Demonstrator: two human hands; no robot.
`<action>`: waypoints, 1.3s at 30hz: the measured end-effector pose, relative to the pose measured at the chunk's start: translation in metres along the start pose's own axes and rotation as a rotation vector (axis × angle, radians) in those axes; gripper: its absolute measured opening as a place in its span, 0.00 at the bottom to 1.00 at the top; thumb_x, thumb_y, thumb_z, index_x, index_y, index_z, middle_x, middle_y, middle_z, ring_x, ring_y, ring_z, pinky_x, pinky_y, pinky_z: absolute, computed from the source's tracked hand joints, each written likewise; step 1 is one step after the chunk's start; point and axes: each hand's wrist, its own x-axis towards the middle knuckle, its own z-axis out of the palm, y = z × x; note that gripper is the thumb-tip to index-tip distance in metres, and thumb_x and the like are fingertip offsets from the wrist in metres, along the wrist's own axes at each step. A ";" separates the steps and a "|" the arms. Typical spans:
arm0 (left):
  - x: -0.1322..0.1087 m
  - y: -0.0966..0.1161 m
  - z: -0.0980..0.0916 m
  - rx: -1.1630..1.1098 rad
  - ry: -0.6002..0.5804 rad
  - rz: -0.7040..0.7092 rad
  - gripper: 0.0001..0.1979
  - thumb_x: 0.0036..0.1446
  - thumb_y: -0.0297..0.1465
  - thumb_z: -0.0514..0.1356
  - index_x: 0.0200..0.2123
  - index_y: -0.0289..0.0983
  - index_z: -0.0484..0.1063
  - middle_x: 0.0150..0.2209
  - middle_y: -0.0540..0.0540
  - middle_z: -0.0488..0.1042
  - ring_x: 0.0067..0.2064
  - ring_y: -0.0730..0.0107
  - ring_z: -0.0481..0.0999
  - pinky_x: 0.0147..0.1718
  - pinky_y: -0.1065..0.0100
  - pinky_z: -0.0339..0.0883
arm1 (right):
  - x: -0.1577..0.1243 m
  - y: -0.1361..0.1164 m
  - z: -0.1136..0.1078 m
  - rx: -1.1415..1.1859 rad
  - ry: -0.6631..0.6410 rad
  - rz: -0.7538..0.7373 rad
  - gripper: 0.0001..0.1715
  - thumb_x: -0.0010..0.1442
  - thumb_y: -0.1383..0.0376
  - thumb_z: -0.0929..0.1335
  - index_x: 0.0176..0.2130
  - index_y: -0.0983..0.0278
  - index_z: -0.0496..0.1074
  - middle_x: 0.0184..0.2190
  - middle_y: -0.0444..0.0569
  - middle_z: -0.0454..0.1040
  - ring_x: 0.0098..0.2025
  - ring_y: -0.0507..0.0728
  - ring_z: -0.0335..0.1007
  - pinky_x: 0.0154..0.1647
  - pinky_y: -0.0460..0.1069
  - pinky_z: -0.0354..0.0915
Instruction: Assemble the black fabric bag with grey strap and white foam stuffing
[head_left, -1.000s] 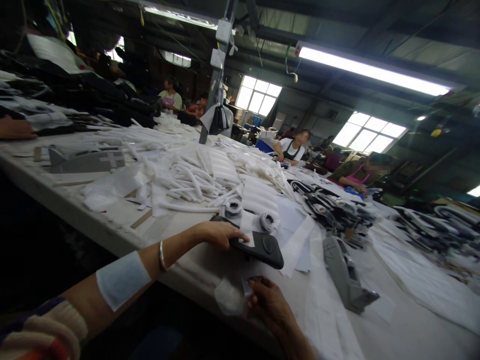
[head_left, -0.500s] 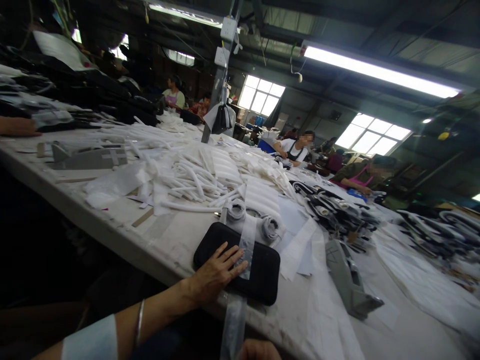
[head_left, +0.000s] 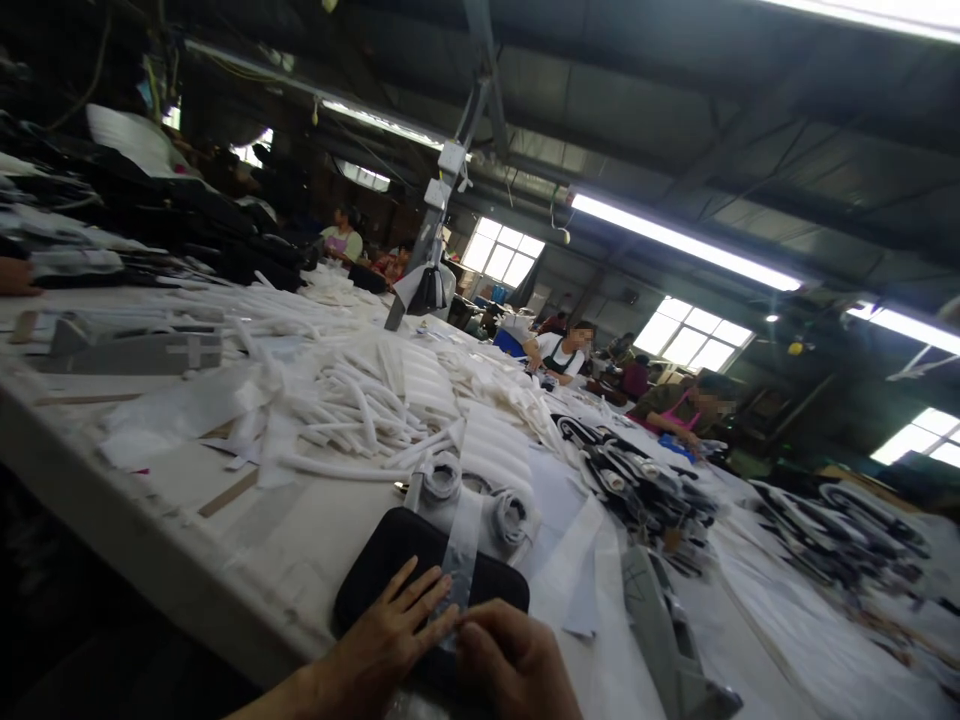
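Fingers spread, a left hand (head_left: 390, 632) lies flat on a smooth black case (head_left: 382, 560) with rounded corners, fingertips at a glossy, see-through strip (head_left: 463, 552) laid across it. The right hand (head_left: 519, 660) curls at the strip's near end, thumb and fingers drawn together; whether they pinch the film cannot be told. Just beyond the case sit two grey-white coils (head_left: 511, 518), a ribbed, puffy white sheet (head_left: 495, 450) behind them.

The case rests near the table's front edge. To its left, a stretch of pale tabletop (head_left: 289, 545) reaches toward a flat brown slat (head_left: 229, 493); to its right, thin white sheets (head_left: 566, 550) and a grey tape dispenser (head_left: 660, 620) narrow the room.

Farther back, soft white tubes (head_left: 352, 400) heap in a tangle, and dark, white-lined pieces (head_left: 637, 490) pile up at right. Across the scuffed work surface, a person in a white top (head_left: 574, 362) leans in among others, beneath bright windows (head_left: 502, 250) and long tube lights (head_left: 686, 243) under a dark roof.
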 end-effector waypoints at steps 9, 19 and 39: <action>0.002 -0.009 0.011 0.031 0.109 0.051 0.28 0.57 0.24 0.59 0.60 0.43 0.63 0.61 0.44 0.68 0.60 0.56 0.67 0.64 0.50 0.54 | 0.060 0.104 0.041 -0.739 0.458 -0.586 0.28 0.58 0.74 0.62 0.56 0.58 0.71 0.57 0.49 0.72 0.58 0.62 0.68 0.59 0.56 0.66; 0.022 -0.010 -0.043 -0.112 -0.154 0.037 0.18 0.53 0.41 0.65 0.44 0.39 0.71 0.50 0.45 0.73 0.52 0.59 0.70 0.53 0.57 0.61 | 0.047 0.108 0.041 -0.865 0.364 -0.541 0.35 0.58 0.75 0.60 0.63 0.60 0.63 0.63 0.51 0.64 0.64 0.63 0.59 0.61 0.61 0.64; 0.022 -0.011 -0.016 -0.020 0.072 0.067 0.11 0.60 0.40 0.61 0.38 0.39 0.68 0.36 0.50 0.72 0.41 0.65 0.68 0.41 0.61 0.57 | 0.073 0.067 0.023 -0.481 0.386 -0.244 0.21 0.65 0.67 0.60 0.54 0.59 0.72 0.58 0.51 0.69 0.60 0.61 0.64 0.60 0.58 0.62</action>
